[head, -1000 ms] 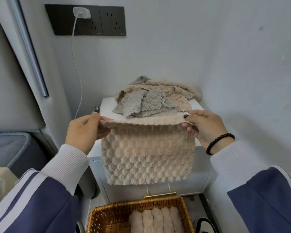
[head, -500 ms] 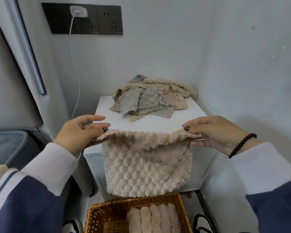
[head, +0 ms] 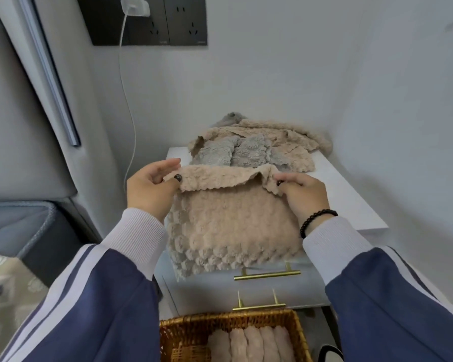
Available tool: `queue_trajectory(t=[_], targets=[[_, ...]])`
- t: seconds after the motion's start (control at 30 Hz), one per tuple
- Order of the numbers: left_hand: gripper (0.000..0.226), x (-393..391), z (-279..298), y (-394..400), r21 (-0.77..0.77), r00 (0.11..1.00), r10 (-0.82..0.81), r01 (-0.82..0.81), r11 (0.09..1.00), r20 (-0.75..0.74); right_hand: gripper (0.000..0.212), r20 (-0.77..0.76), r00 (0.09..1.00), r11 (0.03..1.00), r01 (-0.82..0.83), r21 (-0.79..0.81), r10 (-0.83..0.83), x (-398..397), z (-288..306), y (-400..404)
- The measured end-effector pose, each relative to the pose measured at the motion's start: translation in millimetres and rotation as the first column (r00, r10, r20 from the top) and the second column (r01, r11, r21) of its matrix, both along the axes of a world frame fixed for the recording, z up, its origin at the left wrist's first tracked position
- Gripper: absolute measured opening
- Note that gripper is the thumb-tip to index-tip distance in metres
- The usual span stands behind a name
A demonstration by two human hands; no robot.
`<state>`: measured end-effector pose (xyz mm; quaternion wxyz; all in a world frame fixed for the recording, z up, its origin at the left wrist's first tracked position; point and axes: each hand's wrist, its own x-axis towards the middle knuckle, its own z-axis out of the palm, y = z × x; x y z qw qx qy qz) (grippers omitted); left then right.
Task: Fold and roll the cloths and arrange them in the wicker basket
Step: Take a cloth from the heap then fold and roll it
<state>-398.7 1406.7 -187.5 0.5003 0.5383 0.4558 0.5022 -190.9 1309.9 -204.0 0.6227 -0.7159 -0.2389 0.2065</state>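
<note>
Beige bubble-textured cloth lies on the front of the white nightstand, near edge draped over the lip above the drawer handles. The top edge is folded back toward the person, with one hand at each corner.

Left hand: thumb and fingers pinch the left corner of the folded strip. Right hand: fingers curl over and pinch the right corner, beaded bracelet on that wrist. Both are clamped on the same cloth; nothing else is held.

Pile of unfolded cloths, beige and grey, sits at the back of the nightstand, just beyond the fold line. Wicker basket is on the floor below, with a row of rolled cloths already inside and free space to their left.

Judgement: first fold in progress; rolling not started.

Risks:
- The fold looks uneven: the right corner bunches up while the left lies flatter. Pressed down like that, the roll would likely come out tapered and not match the ones in the basket.
- A good part of the cloth overhangs the front edge. If both pinches let go early, the plush fabric could slide off toward the basket or floor.
- The folded strip sits close to the pile, so pushing forward could snag a loose cloth into the fold.
</note>
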Motion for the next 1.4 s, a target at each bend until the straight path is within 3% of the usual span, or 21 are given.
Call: queue_trajectory(t=[0.37,0.6,0.77,0.93,1.03,1.17,1.23,1.33,1.4], targets=[[0.033,4,7,-6,0.045,0.999,0.000,-0.002,0.999,0.044,0.017,-0.010,0.997,0.973,-0.067,0.222,0.071,7,10,-7],[0.019,-4,3,-14,-0.092,0.996,-0.035,0.043,0.995,0.088,0.008,0.043,0.998,0.999,-0.047,0.012,0.047,26,4,-30],[0.035,-13,3,-12,-0.276,0.986,-0.159,0.138,0.951,-0.055,0.011,-0.103,0.991,0.993,-0.090,-0.073,0.082,33,5,-44],[0.059,-29,8,-11,-0.485,0.897,-0.385,0.244,0.840,-0.216,0.012,-0.045,0.989,0.966,-0.151,-0.211,0.144,41,1,-54],[0.058,-34,0,-8,-0.548,0.855,-0.439,0.234,0.803,-0.277,0.004,0.056,0.977,0.942,-0.181,-0.282,0.205,41,-2,-61],[0.024,-29,-8,-7,-0.514,0.879,-0.360,0.162,0.842,-0.312,0.005,0.102,0.968,0.937,-0.193,-0.290,0.231,41,-4,-65],[0.025,-25,-11,-5,-0.468,0.882,-0.316,0.128,0.874,-0.349,0.013,0.117,0.960,0.927,-0.209,-0.310,0.255,41,-4,-66],[0.046,-22,-16,-6,-0.381,0.761,-0.325,0.111,0.918,-0.561,0.013,0.149,0.935,0.898,-0.253,-0.360,0.323,40,-6,-67],[0.045,-19,-14,-11,-0.368,0.673,-0.349,0.122,0.922,-0.652,0.011,0.179,0.921,0.886,-0.258,-0.385,0.346,39,-7,-67]])
